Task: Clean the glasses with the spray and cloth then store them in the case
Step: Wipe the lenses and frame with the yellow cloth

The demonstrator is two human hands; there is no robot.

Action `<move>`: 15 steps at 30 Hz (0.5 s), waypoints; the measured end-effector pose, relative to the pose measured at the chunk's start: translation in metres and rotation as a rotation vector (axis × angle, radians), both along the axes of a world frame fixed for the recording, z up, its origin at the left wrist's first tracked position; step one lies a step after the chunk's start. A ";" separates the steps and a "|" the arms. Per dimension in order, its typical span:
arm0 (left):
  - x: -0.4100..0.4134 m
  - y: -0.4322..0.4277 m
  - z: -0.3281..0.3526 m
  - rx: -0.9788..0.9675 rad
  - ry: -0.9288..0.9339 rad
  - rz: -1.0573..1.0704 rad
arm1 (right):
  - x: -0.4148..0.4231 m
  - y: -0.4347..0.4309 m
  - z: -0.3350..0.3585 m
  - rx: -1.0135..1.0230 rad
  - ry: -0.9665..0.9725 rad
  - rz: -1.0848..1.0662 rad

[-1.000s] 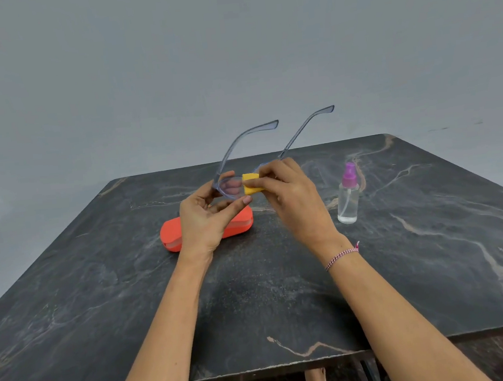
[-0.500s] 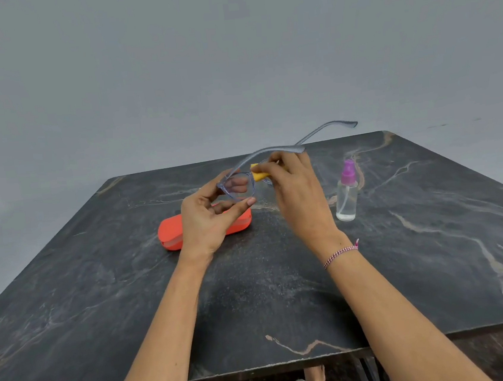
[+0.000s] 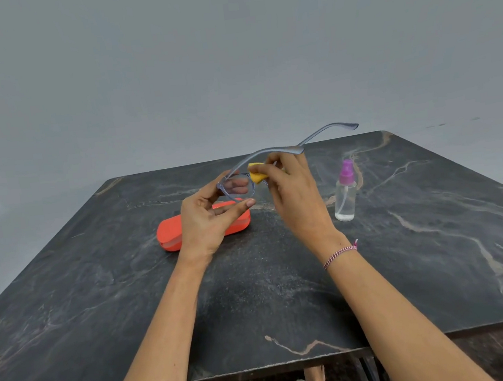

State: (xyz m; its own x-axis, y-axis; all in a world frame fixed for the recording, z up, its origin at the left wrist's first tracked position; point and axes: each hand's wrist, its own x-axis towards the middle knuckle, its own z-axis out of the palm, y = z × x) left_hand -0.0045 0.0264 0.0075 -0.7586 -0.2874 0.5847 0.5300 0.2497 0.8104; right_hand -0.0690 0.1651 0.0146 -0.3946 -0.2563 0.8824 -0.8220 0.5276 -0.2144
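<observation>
Clear grey-blue glasses [image 3: 237,188] are held above the middle of the dark marble table [image 3: 436,248], arms unfolded and pointing away to the right. My left hand [image 3: 207,223] grips the left lens rim between thumb and fingers. My right hand [image 3: 294,192] pinches a small yellow cloth [image 3: 256,174] against the right lens, which the cloth and fingers mostly hide. An orange glasses case [image 3: 170,230] lies shut on the table behind my left hand. A clear spray bottle [image 3: 345,193] with a purple nozzle stands upright to the right of my right hand.
A plain grey wall rises behind the table. The table's near edge runs below my forearms, with dark legs, a bare foot [image 3: 314,374] and the floor under it.
The glasses have tipped down, their arms swinging from upward to nearly level and rightward. My right hand has shifted with the cloth on the lens. Case and bottle stay put.
</observation>
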 end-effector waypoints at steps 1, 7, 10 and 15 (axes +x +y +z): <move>0.000 -0.001 0.000 0.002 0.003 0.005 | 0.001 -0.001 0.000 0.021 0.006 0.015; -0.001 -0.002 -0.001 -0.005 0.007 0.002 | -0.004 0.002 0.000 -0.019 -0.039 -0.028; -0.001 -0.004 0.001 0.005 0.021 0.009 | 0.001 -0.002 0.000 0.057 -0.023 0.023; 0.000 -0.008 0.003 0.065 0.030 0.040 | 0.001 0.002 0.001 0.059 -0.014 0.018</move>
